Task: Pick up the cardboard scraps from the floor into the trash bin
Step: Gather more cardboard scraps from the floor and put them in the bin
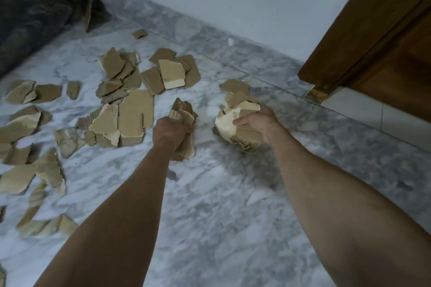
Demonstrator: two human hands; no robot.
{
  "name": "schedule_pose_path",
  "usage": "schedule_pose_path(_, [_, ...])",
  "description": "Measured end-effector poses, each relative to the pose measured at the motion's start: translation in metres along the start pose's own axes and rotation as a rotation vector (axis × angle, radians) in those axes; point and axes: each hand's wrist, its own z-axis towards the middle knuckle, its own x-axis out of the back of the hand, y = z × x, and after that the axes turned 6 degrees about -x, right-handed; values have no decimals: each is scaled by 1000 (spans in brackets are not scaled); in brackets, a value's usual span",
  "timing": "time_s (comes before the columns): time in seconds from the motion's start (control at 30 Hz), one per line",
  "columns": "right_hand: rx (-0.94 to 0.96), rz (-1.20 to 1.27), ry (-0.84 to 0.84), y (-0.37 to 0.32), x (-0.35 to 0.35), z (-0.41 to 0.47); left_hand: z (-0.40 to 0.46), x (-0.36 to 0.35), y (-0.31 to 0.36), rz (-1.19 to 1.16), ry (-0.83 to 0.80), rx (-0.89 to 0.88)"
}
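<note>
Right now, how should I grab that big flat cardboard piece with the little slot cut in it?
Probably pinch the big flat piece by its far edge, coming from above. It lies flat on the marble floor, and that edge looks free; smaller scraps overlap its left side. Both the left hand and right hand are already full.
</note>
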Motion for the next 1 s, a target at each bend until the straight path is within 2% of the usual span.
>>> schedule_pose_path(0.17, [-65,-181,25,-22,-32,25,25,0,-12,226,-23,-38])
schedule_pose_path(0.43, [-168,-460,201,-32,-44,32,33,1,-2,280,-70,7])
schedule_pose_path(0.53, [-154,-361,146,-31,-41,38,33,0,0,305,-68,15])
schedule_pose_path(0.7, [-102,-247,-58,-35,-27,37,22,8,6,219,-82,40])
schedule_pose_path(0.8, [-10,-138,-51,-59,-15,51,16,18,9,100,-110,96])
schedule_pose_path(0.9, [6,-235,-94,-89,-12,69,24,18,-5,7,-54,97])
schedule_pose_path(1.0, [16,-451,-117,-90,-20,82,20,14,-2,43,-45,80])
